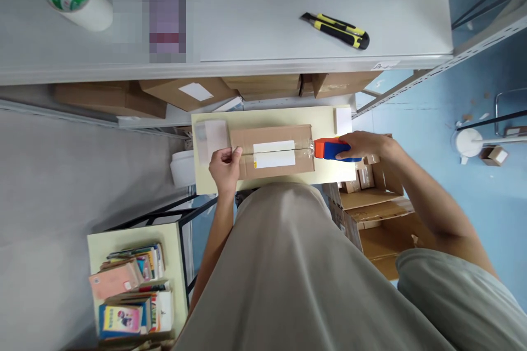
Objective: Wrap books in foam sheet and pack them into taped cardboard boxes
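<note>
A closed cardboard box (302, 167) lies flat on a pale yellow table, with a lengthwise seam and white labels across its top. At the box's left end is my left hand (226, 167), fingers curled and thumb pressed at the seam. My right hand (360, 145) grips an orange and blue tape dispenser (331, 149), whose orange front meets the box's right end. Shiny clear tape shows at that end of the seam. Whether tape also runs under my left thumb is too small to tell.
A grey shelf (247, 22) ahead carries a tape roll (78, 3) and a yellow-black utility knife (337, 30). Cardboard boxes (189, 90) fill the level below. Open cartons (387, 230) stand right of the table (272, 115). Books (123, 318) cover a side table at lower left.
</note>
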Demonstrator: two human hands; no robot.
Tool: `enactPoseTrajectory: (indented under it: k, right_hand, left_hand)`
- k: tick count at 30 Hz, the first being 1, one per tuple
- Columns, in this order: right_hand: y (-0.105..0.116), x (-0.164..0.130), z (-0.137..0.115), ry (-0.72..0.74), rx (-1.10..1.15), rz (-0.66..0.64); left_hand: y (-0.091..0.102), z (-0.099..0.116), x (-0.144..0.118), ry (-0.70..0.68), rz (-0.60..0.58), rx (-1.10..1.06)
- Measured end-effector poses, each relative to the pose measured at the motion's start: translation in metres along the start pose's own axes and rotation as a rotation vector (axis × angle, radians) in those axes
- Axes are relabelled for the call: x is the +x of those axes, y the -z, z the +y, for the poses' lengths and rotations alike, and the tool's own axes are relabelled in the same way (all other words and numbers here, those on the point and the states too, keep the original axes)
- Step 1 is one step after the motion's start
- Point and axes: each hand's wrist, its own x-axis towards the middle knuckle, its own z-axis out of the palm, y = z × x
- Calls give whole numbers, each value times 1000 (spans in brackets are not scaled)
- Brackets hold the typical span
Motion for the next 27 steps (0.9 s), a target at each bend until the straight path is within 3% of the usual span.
enactPoseTrajectory:
  k: [5,8,11,14,16,20,23,27]
  right_hand:
    - [-35,11,-14,-180,-179,178]
    - [-55,18,-13,-264,-99,248]
    - [-68,13,-10,-219,302,337]
    - [-74,4,-17,33,862,450]
    - [-73,-2,-28,164,1073,540]
    - [-49,-9,-57,242,1028,734]
    - [-7,-10,-86,279,774,867]
    - [67,2,-143,264,354,975]
  left_hand:
    - [1,-3,-1,-45,20,-9]
    - [0,-4,0,-43,24,-42]
    - [0,-5,-1,-30,13,-78]
    - [4,-7,-2,-37,-9,-88]
    - [8,-7,-1,-60,-16,-84]
    - [18,22,5,-269,47,-50]
    - [16,74,11,-564,-14,-83]
    - [-9,156,21,-876,-121,-129]
